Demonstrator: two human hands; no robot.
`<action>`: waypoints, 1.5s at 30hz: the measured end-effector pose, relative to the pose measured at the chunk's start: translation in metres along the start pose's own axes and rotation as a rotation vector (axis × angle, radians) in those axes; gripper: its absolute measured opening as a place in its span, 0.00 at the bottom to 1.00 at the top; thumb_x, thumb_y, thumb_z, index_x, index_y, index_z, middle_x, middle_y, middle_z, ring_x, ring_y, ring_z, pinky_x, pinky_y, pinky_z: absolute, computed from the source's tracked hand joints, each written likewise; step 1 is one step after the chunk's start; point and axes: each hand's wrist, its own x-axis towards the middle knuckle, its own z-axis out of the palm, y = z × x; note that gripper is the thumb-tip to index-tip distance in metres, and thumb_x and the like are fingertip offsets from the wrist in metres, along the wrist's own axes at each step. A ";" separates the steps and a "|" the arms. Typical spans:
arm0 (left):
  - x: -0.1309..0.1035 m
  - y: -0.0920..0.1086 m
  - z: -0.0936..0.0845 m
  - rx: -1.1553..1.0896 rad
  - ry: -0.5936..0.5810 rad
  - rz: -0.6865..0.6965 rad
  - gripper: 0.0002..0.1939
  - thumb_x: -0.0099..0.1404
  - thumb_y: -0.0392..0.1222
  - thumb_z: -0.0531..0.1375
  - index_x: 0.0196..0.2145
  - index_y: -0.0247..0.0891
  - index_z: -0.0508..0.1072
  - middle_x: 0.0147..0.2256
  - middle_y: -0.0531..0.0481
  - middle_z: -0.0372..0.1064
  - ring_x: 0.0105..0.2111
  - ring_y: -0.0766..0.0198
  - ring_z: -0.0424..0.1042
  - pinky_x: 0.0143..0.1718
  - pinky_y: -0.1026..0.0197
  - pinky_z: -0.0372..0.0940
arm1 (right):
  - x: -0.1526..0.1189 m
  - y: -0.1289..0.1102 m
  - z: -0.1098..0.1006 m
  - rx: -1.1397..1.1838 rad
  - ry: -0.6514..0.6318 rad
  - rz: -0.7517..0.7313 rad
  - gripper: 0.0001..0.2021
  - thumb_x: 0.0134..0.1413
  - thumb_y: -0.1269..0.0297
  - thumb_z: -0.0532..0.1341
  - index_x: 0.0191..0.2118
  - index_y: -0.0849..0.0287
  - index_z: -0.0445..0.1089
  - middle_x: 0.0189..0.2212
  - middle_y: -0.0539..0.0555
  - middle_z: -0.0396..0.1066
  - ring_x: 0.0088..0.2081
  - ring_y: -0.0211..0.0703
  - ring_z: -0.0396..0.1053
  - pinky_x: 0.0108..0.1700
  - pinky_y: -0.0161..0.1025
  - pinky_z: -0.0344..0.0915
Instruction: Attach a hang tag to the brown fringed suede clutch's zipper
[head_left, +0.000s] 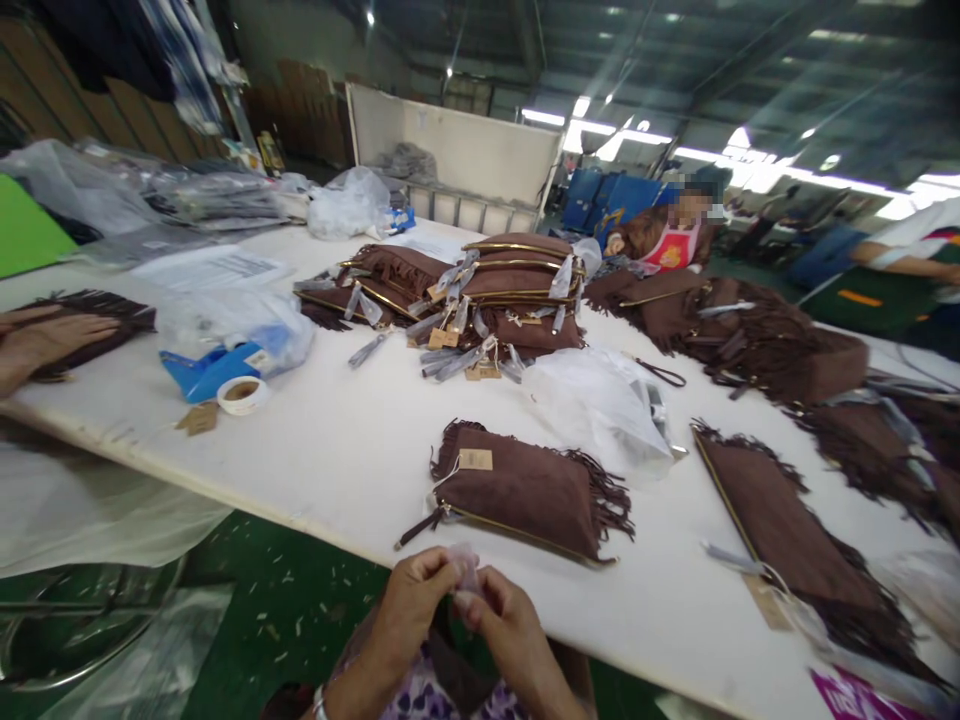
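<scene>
Close to my body, just off the table's front edge, both my hands pinch one small, thin translucent piece (465, 568), maybe plastic film or tissue. My left hand (417, 596) has it between thumb and fingertips. My right hand (504, 618) is closed on its lower side. In front of them a brown fringed pouch (525, 490) lies flat, its gold zipper towards me. A tan tag (475, 459) on a white string rests on top, and a dark zipper pull (420, 528) sticks out at the left corner.
Behind lie stacked brown pouches (517, 290), a clear plastic bag (600, 405), a tape roll (241, 395) and a blue dispenser (210, 370). Another pouch (787, 520) is at right. Someone else's hand (60, 340) presses a pouch at far left; a co-worker (667, 245) stands across.
</scene>
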 end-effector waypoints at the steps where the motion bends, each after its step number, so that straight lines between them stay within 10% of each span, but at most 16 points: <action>1: 0.001 -0.002 -0.009 0.013 0.031 0.003 0.16 0.54 0.52 0.64 0.27 0.35 0.72 0.23 0.53 0.66 0.24 0.64 0.64 0.27 0.63 0.59 | 0.001 -0.005 -0.006 -0.171 0.066 -0.078 0.10 0.57 0.57 0.58 0.37 0.58 0.69 0.32 0.52 0.72 0.35 0.45 0.69 0.38 0.40 0.65; 4: 0.002 -0.012 -0.040 0.102 0.118 0.028 0.18 0.53 0.53 0.64 0.23 0.36 0.66 0.20 0.57 0.60 0.22 0.67 0.58 0.24 0.65 0.53 | 0.014 -0.019 -0.022 -0.690 0.279 -0.360 0.13 0.60 0.63 0.56 0.49 0.55 0.67 0.47 0.58 0.70 0.50 0.52 0.66 0.52 0.48 0.62; 9: -0.001 -0.019 -0.072 0.319 0.178 0.129 0.18 0.56 0.52 0.62 0.22 0.37 0.62 0.20 0.58 0.53 0.22 0.68 0.53 0.24 0.65 0.49 | 0.057 -0.011 -0.036 -1.280 0.284 -0.584 0.25 0.55 0.76 0.55 0.59 0.60 0.60 0.59 0.64 0.61 0.59 0.58 0.58 0.57 0.55 0.58; 14: 0.012 0.008 -0.084 0.378 0.184 0.220 0.19 0.55 0.53 0.63 0.20 0.37 0.62 0.19 0.59 0.53 0.23 0.68 0.53 0.25 0.64 0.49 | 0.075 0.003 -0.057 -1.427 0.289 -0.740 0.22 0.54 0.81 0.52 0.54 0.64 0.67 0.51 0.63 0.70 0.53 0.54 0.66 0.52 0.49 0.64; 18: 0.031 0.028 -0.094 0.014 0.042 0.118 0.19 0.57 0.55 0.64 0.30 0.33 0.72 0.29 0.50 0.70 0.31 0.63 0.66 0.35 0.63 0.61 | 0.065 -0.009 -0.078 -1.325 0.360 -0.764 0.19 0.57 0.78 0.51 0.52 0.62 0.68 0.48 0.59 0.73 0.49 0.48 0.70 0.51 0.45 0.67; 22: 0.048 0.034 -0.074 -0.320 -0.217 0.024 0.22 0.57 0.54 0.65 0.39 0.30 0.75 0.36 0.40 0.74 0.39 0.57 0.71 0.46 0.57 0.64 | 0.049 -0.022 -0.087 -1.202 0.398 -0.756 0.17 0.60 0.74 0.49 0.51 0.60 0.68 0.47 0.57 0.74 0.49 0.46 0.71 0.51 0.44 0.69; 31: 0.032 0.035 -0.017 -0.249 -0.628 0.049 0.17 0.48 0.51 0.70 0.27 0.33 0.77 0.29 0.46 0.71 0.32 0.59 0.68 0.38 0.59 0.62 | 0.036 -0.024 -0.093 -1.111 0.437 -0.679 0.19 0.59 0.75 0.48 0.52 0.59 0.66 0.48 0.56 0.73 0.50 0.44 0.70 0.52 0.44 0.69; 39: 0.006 0.046 -0.094 -0.092 -0.462 -0.140 0.19 0.51 0.54 0.67 0.30 0.33 0.74 0.30 0.42 0.74 0.28 0.59 0.71 0.30 0.62 0.60 | 0.034 0.021 -0.096 -1.276 0.355 -0.802 0.20 0.58 0.76 0.50 0.52 0.57 0.69 0.49 0.57 0.73 0.51 0.47 0.69 0.53 0.47 0.67; 45: 0.016 0.048 -0.133 0.323 -0.422 -0.139 0.15 0.54 0.49 0.65 0.25 0.34 0.71 0.19 0.55 0.62 0.18 0.71 0.52 0.21 0.66 0.43 | 0.036 0.050 -0.089 -1.387 0.300 -0.782 0.24 0.56 0.80 0.49 0.56 0.58 0.66 0.55 0.58 0.68 0.55 0.49 0.64 0.56 0.48 0.64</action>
